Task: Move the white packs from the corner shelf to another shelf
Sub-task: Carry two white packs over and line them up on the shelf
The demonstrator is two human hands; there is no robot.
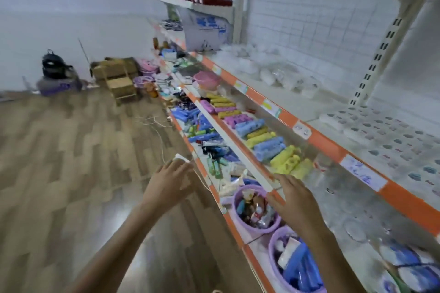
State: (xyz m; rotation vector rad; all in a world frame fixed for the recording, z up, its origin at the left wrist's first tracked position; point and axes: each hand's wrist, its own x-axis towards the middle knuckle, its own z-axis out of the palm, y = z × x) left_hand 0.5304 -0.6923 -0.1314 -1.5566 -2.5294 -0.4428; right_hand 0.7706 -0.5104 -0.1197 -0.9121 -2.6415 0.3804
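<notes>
A heap of white and clear plastic packs (269, 71) lies on the upper shelf (316, 112) with the orange front edge, against the white grid back panel. One more white pack (332, 121) lies alone on the perforated part of that shelf, to the right. My left hand (175, 177) is stretched out over the floor in front of the shelves, fingers fairly straight. A small white object (182, 157) shows just past its fingertips, and I cannot tell whether the hand touches it. My right hand (294, 196) hovers with spread fingers over the edge of the middle shelf, holding nothing.
Coloured rolls (262, 135) fill the middle shelf, tubes and small goods the lowest one. Two purple buckets (252, 226) of items stand below my right hand. Far left on the wooden floor are boxes (112, 69), a small chair and a backpack (51, 64). A white cable (154, 123) lies there too.
</notes>
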